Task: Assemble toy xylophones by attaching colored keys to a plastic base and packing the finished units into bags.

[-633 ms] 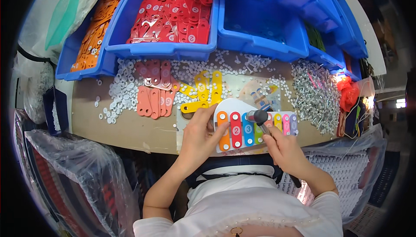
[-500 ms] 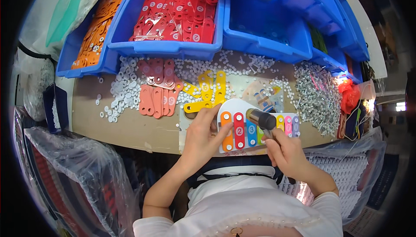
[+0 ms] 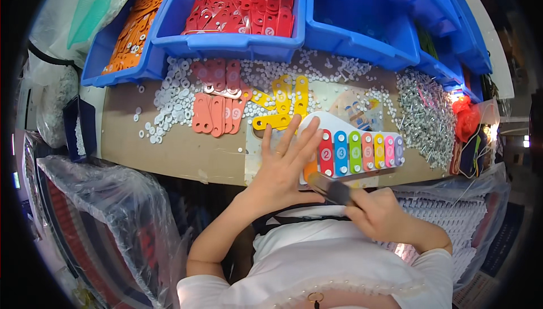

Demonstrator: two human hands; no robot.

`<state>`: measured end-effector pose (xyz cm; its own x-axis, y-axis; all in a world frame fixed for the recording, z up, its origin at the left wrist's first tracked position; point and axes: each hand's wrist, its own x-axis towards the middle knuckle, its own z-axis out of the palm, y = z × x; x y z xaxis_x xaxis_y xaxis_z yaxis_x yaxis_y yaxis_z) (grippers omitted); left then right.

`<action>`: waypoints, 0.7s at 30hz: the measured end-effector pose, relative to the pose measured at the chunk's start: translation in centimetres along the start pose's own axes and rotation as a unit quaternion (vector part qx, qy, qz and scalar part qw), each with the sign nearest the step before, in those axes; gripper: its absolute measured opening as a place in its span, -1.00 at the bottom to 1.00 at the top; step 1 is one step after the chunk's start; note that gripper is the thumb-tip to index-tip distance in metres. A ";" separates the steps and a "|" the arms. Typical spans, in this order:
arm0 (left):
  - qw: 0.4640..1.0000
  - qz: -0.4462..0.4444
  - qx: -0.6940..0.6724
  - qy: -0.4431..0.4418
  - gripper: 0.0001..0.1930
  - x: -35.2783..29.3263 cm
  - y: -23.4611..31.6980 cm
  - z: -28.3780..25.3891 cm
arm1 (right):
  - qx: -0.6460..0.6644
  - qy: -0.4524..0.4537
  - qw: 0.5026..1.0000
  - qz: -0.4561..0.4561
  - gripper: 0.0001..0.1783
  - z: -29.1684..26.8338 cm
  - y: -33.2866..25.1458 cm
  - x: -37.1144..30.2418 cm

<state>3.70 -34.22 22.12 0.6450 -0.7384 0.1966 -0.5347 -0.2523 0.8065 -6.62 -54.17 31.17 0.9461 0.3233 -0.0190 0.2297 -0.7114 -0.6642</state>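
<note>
A toy xylophone point(image 3: 340, 153) with a white base and a row of coloured metal bars lies at the near edge of the workbench. My left hand point(image 3: 280, 167) is spread over its left end, fingers stretched across the base and partly covering the orange bar point(image 3: 310, 166). My right hand point(image 3: 380, 213) is closed round the handle of a hammer point(image 3: 336, 192). The hammer's head, smeared by motion, is at the lower end of the orange bar, close to my left thumb. White pins show at the ends of the other bars.
Behind lie loose yellow bars point(image 3: 271, 121), pink bars point(image 3: 218, 115), white washers point(image 3: 169, 102) and a heap of screws point(image 3: 427, 117). Blue bins stand at the back, one with red bars point(image 3: 243, 9), another with orange bars point(image 3: 133, 32). A red plastic bag point(image 3: 465, 118) is at the right.
The hammer has moved from above the middle bars down and left to the orange bar's lower end. My left hand has gone from holding the xylophone's left edge to lying spread over it.
</note>
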 end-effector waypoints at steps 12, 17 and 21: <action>0.983 -0.006 0.178 -0.050 0.16 0.4 0.9 0.4 | -0.073 -0.007 0.988 0.132 -0.84 0.8 0.6 -2.7; 0.984 -0.007 0.164 -0.068 0.16 1.1 1.8 0.0 | 0.089 0.054 0.963 0.249 -0.82 -1.6 -0.3 -3.7; 0.984 0.050 0.165 -0.054 0.05 2.8 2.7 0.9 | 0.005 0.126 0.987 0.099 -0.81 0.5 0.6 -4.6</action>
<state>3.60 -37.52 24.35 0.5275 -0.8277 0.1915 -0.7526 -0.3506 0.5575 -10.97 -55.75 30.51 0.9993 0.0116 0.0364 0.0331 -0.7390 -0.6729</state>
